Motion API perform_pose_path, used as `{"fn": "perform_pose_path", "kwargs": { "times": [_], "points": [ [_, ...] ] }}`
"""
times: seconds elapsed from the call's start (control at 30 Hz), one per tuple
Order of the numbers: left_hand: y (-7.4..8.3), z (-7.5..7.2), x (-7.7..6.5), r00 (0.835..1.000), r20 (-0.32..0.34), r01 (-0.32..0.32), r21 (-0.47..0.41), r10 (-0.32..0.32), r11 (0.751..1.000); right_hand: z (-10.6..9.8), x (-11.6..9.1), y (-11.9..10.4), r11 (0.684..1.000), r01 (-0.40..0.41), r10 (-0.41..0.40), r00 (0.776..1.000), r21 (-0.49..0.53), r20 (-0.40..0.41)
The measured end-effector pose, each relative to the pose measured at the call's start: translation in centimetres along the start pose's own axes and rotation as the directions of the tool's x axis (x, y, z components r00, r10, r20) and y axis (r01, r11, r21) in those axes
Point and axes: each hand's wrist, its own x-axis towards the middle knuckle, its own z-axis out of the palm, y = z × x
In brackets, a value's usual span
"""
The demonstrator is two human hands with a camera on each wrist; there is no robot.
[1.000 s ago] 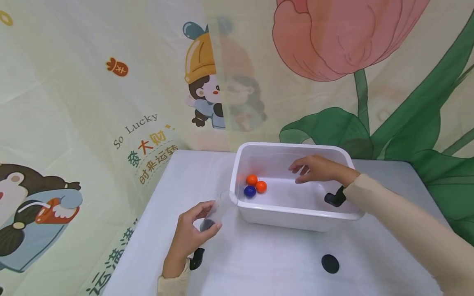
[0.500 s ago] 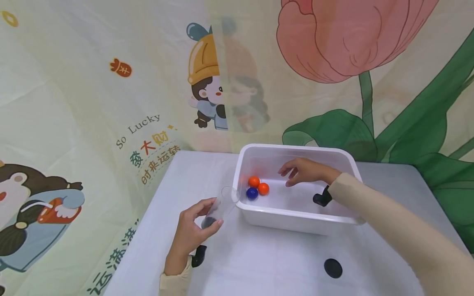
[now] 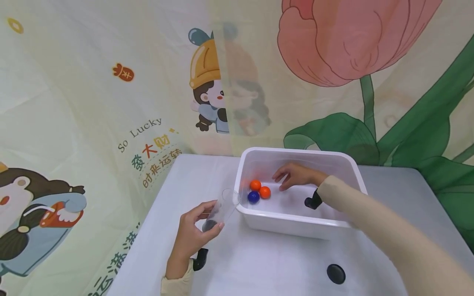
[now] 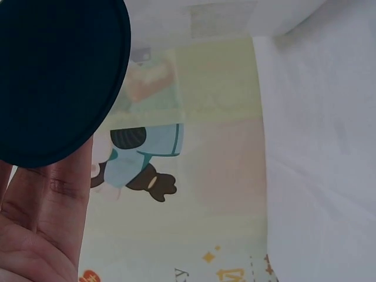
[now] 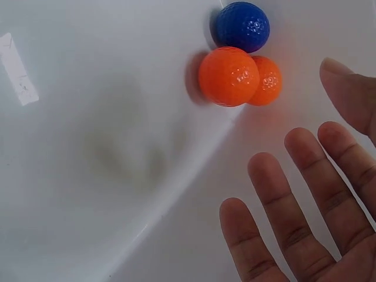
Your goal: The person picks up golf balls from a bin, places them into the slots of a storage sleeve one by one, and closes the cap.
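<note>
My left hand (image 3: 190, 236) holds a clear, tube-like container (image 3: 222, 209) with a dark round end (image 4: 56, 82), tilted so its open rim overlaps the left edge of the white bin. Inside the white bin (image 3: 292, 220), two orange golf balls (image 5: 229, 76) and one blue golf ball (image 5: 242, 27) sit together at the left end. My right hand (image 3: 301, 174) is over the bin, its fingers spread and loosely bent, with nothing held. The right wrist view shows its fingertips (image 5: 270, 170) apart from the balls.
A black disc (image 3: 336, 274) lies on the white-covered table (image 3: 274, 263) in front of the bin. Behind the table hangs a printed curtain (image 3: 159, 74) with cartoon figures and a large pink flower.
My right hand has moved left inside the bin, nearer the balls. The left hand keeps its hold on the clear container. The head view has shifted slightly.
</note>
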Motion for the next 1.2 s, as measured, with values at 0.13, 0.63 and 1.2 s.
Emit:
{"fn": "perform_pose_path", "kwargs": {
  "times": [0.13,0.63,1.2],
  "points": [
    [0.1,0.0,0.0,1.000,-0.004,0.006,-0.015,-0.006,1.000,0.2,0.6,0.4,1.000,0.005,-0.005,1.000,0.007,0.008],
    [0.0,0.1,0.1,1.000,-0.010,0.009,-0.037,-0.009,0.999,0.9,3.0,1.1,0.996,-0.066,0.070,0.996,-0.065,0.050],
    [0.3,0.2,0.3,0.999,-0.007,0.036,-0.057,-0.036,0.998,3.2,5.8,1.5,0.970,-0.136,0.156,0.984,-0.202,0.088]
  ]
}}
